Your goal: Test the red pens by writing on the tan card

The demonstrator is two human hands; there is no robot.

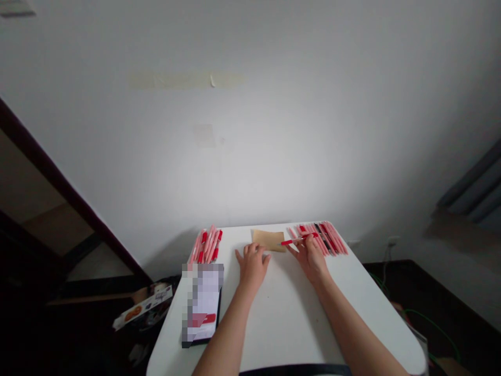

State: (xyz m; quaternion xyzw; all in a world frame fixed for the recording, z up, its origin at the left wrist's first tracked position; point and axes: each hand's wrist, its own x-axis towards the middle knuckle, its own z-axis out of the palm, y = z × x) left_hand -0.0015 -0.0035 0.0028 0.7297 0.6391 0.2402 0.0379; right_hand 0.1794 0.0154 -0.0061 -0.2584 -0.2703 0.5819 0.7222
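Note:
A small piece of brown paper (268,238) lies near the far edge of the white table (285,324). My left hand (252,265) rests palm down with its fingers spread, the fingertips at the paper's near left edge. In my right hand (312,259) a red pen (287,242) is gripped between thumb and fingers, lying almost level. The pen's tip points left, over the right part of the paper. Just beyond that hand is a row of pink, red and black pens (332,238), set side by side. Another group of pink and red pens (206,245) lies to the left of my left hand.
A tablet or phone (207,303), its picture partly blurred out, lies at the table's left side. Behind the table rises a white wall (250,172). Boxes and clutter (146,308) sit on the floor at left, and a green cable (434,326) runs at right.

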